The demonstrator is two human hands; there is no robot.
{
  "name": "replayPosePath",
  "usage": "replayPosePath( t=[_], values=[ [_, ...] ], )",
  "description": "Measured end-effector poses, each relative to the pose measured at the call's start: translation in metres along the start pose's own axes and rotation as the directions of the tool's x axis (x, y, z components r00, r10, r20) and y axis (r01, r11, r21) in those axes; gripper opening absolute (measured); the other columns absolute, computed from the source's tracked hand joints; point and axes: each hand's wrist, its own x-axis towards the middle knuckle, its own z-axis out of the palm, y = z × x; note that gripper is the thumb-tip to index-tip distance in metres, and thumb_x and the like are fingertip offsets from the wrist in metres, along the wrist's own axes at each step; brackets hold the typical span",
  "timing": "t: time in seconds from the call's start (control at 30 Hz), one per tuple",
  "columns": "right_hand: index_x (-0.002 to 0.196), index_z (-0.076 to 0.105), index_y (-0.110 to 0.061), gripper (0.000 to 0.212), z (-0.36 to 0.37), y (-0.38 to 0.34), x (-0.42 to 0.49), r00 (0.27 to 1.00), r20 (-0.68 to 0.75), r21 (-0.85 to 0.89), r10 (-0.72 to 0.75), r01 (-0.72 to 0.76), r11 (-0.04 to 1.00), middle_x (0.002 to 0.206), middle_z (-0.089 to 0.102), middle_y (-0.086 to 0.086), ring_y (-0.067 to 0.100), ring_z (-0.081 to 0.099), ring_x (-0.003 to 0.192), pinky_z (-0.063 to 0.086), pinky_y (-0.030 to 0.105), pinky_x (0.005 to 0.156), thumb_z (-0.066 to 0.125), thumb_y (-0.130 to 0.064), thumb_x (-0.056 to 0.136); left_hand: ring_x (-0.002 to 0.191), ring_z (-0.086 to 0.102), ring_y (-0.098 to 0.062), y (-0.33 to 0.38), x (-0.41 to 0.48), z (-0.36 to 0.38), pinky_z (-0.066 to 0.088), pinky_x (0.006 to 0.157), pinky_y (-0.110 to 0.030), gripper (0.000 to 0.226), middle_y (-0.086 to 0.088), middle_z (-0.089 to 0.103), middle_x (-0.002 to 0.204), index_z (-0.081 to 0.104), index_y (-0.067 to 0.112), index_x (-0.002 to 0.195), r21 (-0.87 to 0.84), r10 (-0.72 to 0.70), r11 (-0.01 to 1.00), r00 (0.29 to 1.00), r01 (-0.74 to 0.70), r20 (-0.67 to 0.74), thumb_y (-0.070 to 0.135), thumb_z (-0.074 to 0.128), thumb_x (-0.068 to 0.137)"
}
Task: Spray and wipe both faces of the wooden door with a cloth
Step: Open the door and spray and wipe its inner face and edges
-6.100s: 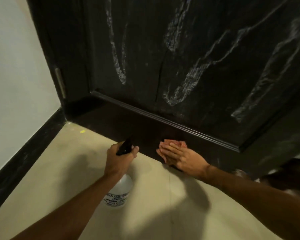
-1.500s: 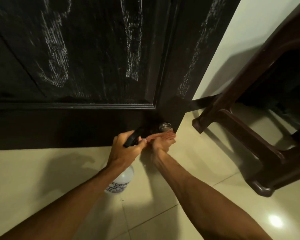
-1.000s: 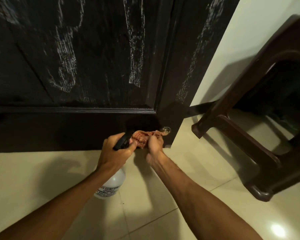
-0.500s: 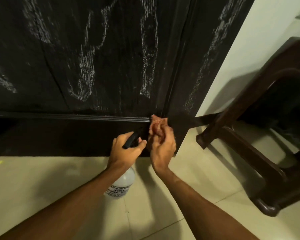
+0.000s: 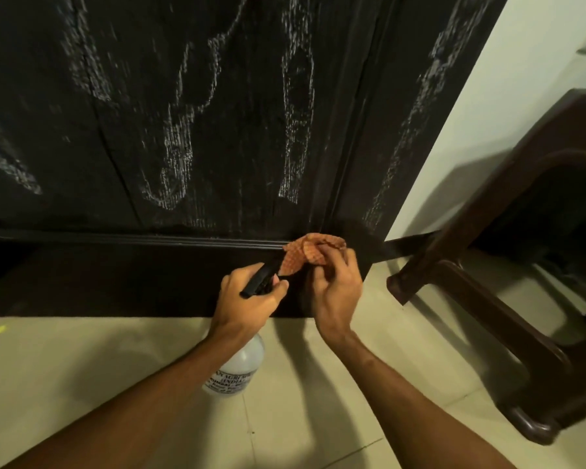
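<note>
**Cloth** (image 5: 307,254): orange, checked, bunched. Location: at the lower right of the wooden door (image 5: 183,130), touching it where the horizontal moulding meets the upright stile. Held by the right hand (image 5: 335,292), fingers curled and pinching the wad, one loose flap standing out to the left. Handling, as judged: soft, light and limp, with no shape of its own. Best gathered into the palm so a flat pad faces the wood.

**Spray bottle** (image 5: 239,365): translucent white body, printed label, black trigger head. Held by the left hand (image 5: 247,299), fingers wrapped round the neck and head, with the body hanging below the wrist over the tiled floor (image 5: 82,384). Handling, as judged: rigid plastic, likely slick when wet, best taken at the neck under the trigger. Fill level, and so weight, cannot be told.

**Door face**: dark, with coarse grain and pale streaks. Judged stiff but free to swing under a push. The rough grain may drag at the cloth.

**Brown chair** (image 5: 487,299): stands near the door's edge on the right.
</note>
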Motion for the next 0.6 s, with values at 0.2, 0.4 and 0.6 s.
replayPosePath(
  t=[0.2, 0.4, 0.6],
  values=[
    [0.126, 0.069, -0.014, 0.035, -0.023, 0.009, 0.014, 0.971, -0.232, -0.123, 0.057, -0.087, 0.989, 0.122, 0.069, 0.005, 0.018, 0.060, 0.094, 0.040, 0.025, 0.072, 0.070, -0.011, 0.092, 0.046, 0.056, -0.008, 0.012, 0.003, 0.010, 0.044, 0.052, -0.027, 0.023, 0.001, 0.066, 0.060, 0.067, 0.016, 0.071, -0.024, 0.000, 1.000, 0.999, 0.001, 0.037, 0.021, 0.080, 0.088],
    [0.126, 0.070, -0.010, 0.044, -0.020, 0.021, 0.004, 0.996, -0.056, 0.040, 0.063, -0.060, 0.997, 0.125, 0.070, 0.006, 0.022, 0.066, 0.111, 0.048, 0.025, 0.099, 0.070, 0.001, 0.083, 0.043, 0.051, -0.008, 0.030, 0.007, 0.022, 0.043, 0.051, -0.028, 0.021, 0.004, 0.063, 0.056, 0.067, 0.014, 0.072, -0.075, -0.010, 0.997, 1.000, 0.012, 0.027, 0.021, 0.080, 0.086],
    [0.129, 0.065, -0.006, 0.040, -0.034, -0.016, 0.049, 0.946, -0.324, 0.078, 0.033, -0.008, 0.997, 0.123, 0.059, 0.012, 0.003, 0.050, 0.108, 0.033, 0.002, 0.095, 0.067, -0.001, 0.090, 0.037, 0.047, -0.006, 0.028, 0.006, 0.016, 0.038, 0.038, -0.020, 0.020, -0.007, 0.061, 0.060, 0.068, 0.010, 0.076, -0.113, -0.047, 0.993, 0.999, 0.046, -0.005, 0.018, 0.079, 0.090]
  ],
)
